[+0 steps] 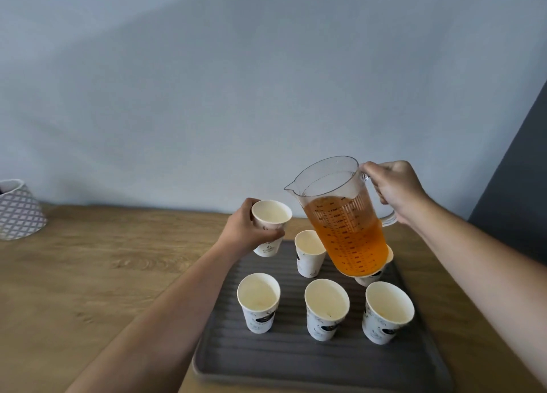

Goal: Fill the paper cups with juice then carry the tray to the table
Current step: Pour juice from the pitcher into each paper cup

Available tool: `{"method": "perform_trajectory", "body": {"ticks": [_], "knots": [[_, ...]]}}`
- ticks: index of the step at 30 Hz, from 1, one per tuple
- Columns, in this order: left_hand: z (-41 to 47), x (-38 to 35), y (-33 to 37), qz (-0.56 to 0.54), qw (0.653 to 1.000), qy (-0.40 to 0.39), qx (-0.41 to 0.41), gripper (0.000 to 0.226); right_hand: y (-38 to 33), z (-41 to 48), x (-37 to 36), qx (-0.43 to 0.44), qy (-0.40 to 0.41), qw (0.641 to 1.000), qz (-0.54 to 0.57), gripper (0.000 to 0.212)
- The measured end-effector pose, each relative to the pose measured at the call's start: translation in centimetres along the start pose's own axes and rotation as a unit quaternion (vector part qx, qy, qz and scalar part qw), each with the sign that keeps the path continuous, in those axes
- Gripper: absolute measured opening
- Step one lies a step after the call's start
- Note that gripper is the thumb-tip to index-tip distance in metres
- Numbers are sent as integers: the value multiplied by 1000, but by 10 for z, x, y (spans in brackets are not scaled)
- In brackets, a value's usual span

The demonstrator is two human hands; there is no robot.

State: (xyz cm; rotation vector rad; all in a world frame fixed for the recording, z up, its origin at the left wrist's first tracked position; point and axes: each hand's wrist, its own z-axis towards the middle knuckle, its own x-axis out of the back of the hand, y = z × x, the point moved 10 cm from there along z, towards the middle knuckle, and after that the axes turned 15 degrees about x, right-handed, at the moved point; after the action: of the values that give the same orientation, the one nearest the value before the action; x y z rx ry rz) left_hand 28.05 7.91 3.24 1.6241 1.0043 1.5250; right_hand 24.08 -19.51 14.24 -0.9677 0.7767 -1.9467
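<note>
My right hand (pixel 395 190) grips the handle of a clear measuring jug (pixel 343 215) about half full of orange juice, held tilted left above the grey ridged tray (pixel 266 360). My left hand (pixel 245 230) holds an empty paper cup (pixel 270 224) lifted over the tray's far left corner, just left of the jug's spout. On the tray stand three empty cups in the near row (pixel 259 301) (pixel 325 308) (pixel 386 311) and one cup (pixel 309 252) behind them. Another cup (pixel 370 278) is mostly hidden behind the jug.
The tray lies on a wooden counter (pixel 103 274) against a pale blue-grey wall. A patterned grey-and-white container (pixel 17 209) stands at the far left edge. A dark panel (pixel 521 185) rises at the right.
</note>
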Motion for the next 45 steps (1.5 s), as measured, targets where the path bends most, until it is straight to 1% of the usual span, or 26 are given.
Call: {"method": "perform_trajectory", "body": {"ticks": [8, 15, 26, 38, 40, 45], "knots": [[-8, 6, 1, -5, 1000, 1, -10, 60, -10, 2, -12, 17, -47, 996, -70, 52], [-4, 4, -10, 25, 999, 15, 19, 64, -12, -1, -24, 9, -85, 989, -121, 56], [-2, -3, -14, 42, 999, 9, 32, 65, -23, -6, -32, 16, -110, 981, -158, 52], [-1, -2, -13, 25, 999, 4, 24, 62, -24, 7, -37, 37, -130, 974, -183, 50], [15, 3, -26, 13, 999, 5, 35, 62, -21, 21, -57, 48, -147, 968, -197, 50], [14, -1, -25, 12, 999, 5, 33, 62, -21, 26, -56, 61, -159, 961, -216, 48]]}}
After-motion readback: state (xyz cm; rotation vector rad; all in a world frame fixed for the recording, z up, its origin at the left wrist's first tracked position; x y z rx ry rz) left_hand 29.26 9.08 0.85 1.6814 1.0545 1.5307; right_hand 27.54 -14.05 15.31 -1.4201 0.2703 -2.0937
